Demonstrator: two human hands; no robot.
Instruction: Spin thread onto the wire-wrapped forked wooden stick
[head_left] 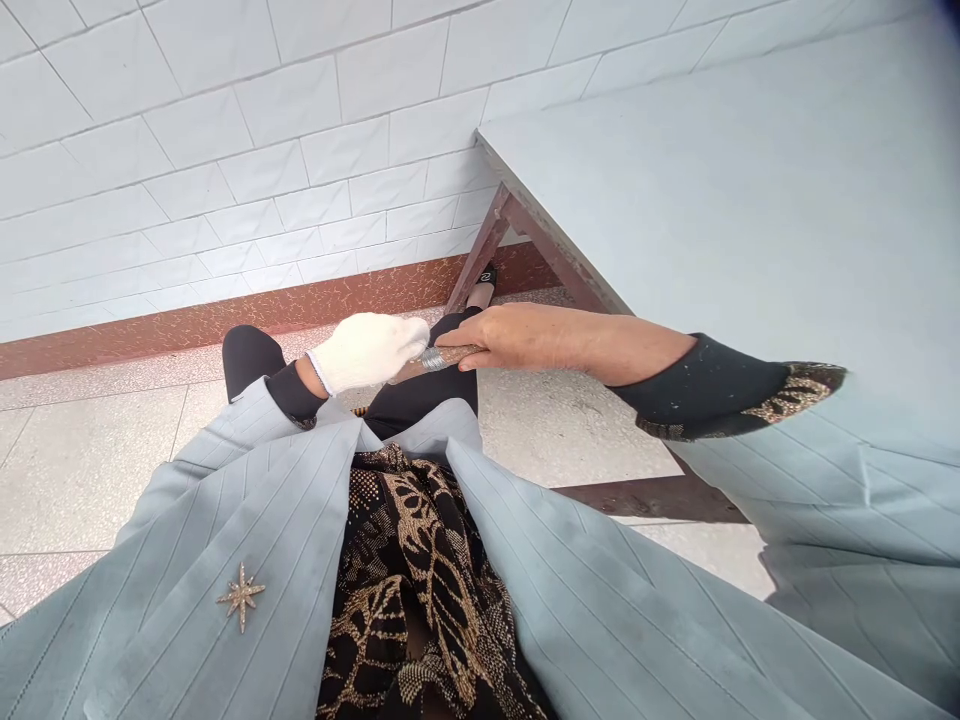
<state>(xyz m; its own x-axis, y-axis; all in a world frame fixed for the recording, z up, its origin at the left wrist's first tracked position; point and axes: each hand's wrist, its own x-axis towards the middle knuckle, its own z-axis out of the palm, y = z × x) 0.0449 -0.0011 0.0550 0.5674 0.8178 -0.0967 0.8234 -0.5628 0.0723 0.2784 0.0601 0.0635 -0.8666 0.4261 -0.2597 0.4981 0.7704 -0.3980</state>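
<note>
White-tiled wall ahead of me, one reddish-brown baseboard band under it, pale speckled floor tiles below. One light grey-blue table on the right side; one slanted brown leg visible near its far corner, plus one dark floor-level bar. One person, light blue pinstriped coat, one star brooch on it, one black-and-gold patterned top under it. Two dark-trousered knees, one black shoe showing. Two hands, one glove. Left hand, in the white glove, is curled up narrow against the wooden stick; can't tell whether it grips the wood or the wire. Right hand, bare, pinches the near end between thumb and fingers. One wooden stick, in midair between both hands, above the lap; one band of silvery wire wrapped around it, just beside the glove.
</note>
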